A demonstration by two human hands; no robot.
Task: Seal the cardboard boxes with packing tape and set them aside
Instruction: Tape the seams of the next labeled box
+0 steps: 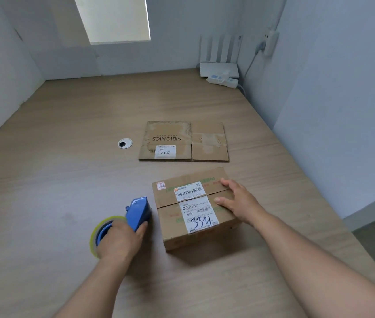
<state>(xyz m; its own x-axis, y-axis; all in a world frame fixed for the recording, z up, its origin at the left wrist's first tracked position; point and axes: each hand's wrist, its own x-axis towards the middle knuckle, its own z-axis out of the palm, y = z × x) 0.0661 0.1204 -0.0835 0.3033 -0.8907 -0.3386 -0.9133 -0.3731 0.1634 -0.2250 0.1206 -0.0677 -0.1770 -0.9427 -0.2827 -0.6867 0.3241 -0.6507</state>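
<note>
As I look down through the head camera, the left hand (122, 237) is nearest, low on the light wooden table (44, 180). Its fingers are curled round the blue plastic tape dispenser (139, 211), which carries a roll of yellowish clear tape (94, 235) and stands on the table just beside the left wall of the box. The closed brown cardboard box (191, 210) sits in front of me, a little to the right, with its flaps down and a seam running across the top. White shipping labels (195, 203) lie over that seam, and "3321" is written by hand on the nearer one. I cannot tell whether tape covers the seam. The right hand (239, 203) rests flat on the right part of the box top, fingers straight and slightly spread, gripping nothing. Further away, a flattened brown cardboard piece printed SIBIONICS (181, 141) lies flat, with a round grey cable grommet (125, 143) to its left. In the far right corner stand a white router with antennas (218, 65) and a white power strip (223, 80).
</note>
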